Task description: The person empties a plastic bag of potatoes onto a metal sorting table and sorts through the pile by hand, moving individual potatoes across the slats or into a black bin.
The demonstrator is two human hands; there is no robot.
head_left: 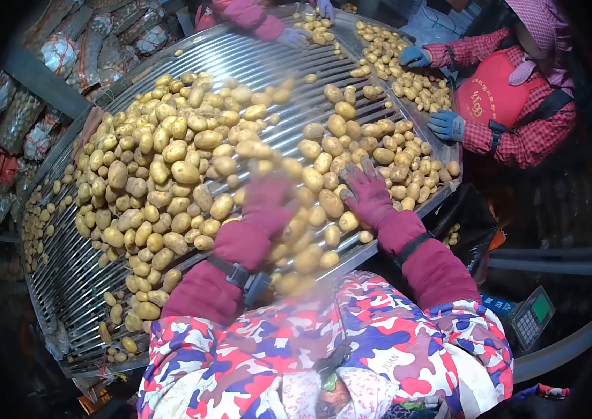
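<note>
Many yellow potatoes (186, 172) are piled on a slatted metal table (72, 283). My left hand (268, 199), in a dark pink glove, rests among potatoes at the middle; its fingers are smeared by a blurred patch. To its right, my right hand (368, 192) lies on the edge of a smaller group of potatoes (399, 157), fingers spread and pointing away from me, with nothing gripped. Both sleeves are maroon with dark straps at the forearms.
A co-worker in red checks (547, 133) has blue-gloved hands by potatoes at the right. Another co-worker's sleeve (250, 15) reaches in at the top. Filled sacks (24, 122) are stacked at the left. A scale display (533, 318) stands at the lower right.
</note>
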